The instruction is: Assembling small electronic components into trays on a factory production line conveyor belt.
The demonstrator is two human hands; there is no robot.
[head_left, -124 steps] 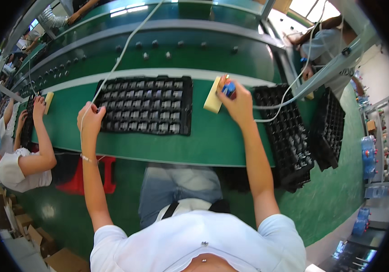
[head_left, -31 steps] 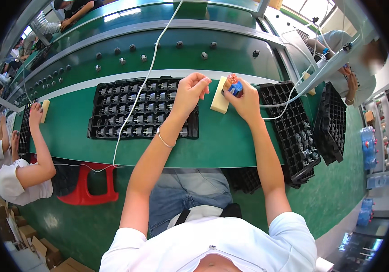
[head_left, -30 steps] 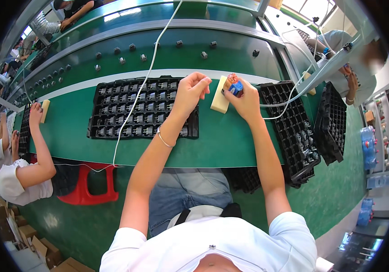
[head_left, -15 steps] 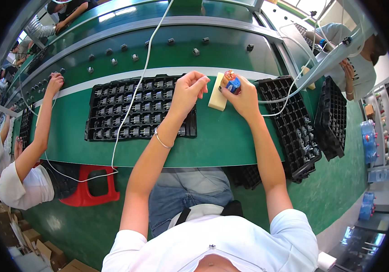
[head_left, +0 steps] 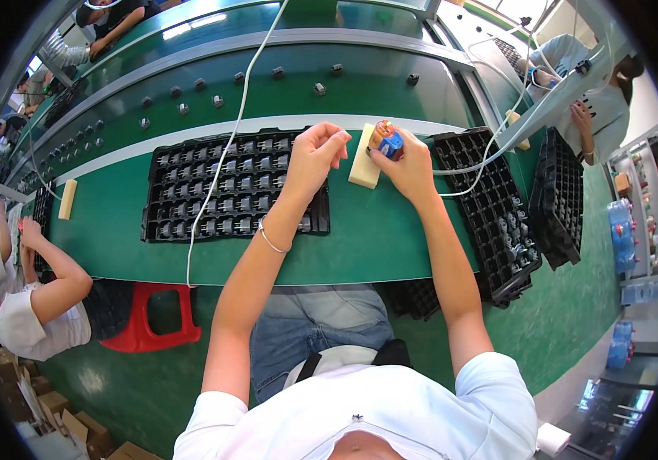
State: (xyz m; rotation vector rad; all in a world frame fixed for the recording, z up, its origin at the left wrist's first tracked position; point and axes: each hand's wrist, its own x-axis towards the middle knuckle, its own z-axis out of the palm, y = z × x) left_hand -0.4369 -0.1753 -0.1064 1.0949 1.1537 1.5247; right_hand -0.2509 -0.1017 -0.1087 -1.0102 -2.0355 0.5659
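Right hand (head_left: 411,165): grip clenched round blue-and-orange piece (head_left: 392,146), just by yellow block (head_left: 364,170) on bench (head_left: 344,257). Left hand (head_left: 316,157): fingers curled, over right side of front tray (head_left: 324,205); can't tell if grasping. Front tray looks mostly filled; side tray (head_left: 478,207) only partly.

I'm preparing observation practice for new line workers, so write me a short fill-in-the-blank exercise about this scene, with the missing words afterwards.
1. The person's bare right hand grips a small object coloured orange and ____.
2. The smooth tabletop under the pale yellow rectangular block is coloured ____.
3. The black plastic compartment tray nearest the bare left hand lies to the block's ____.
Missing words: blue; green; left.
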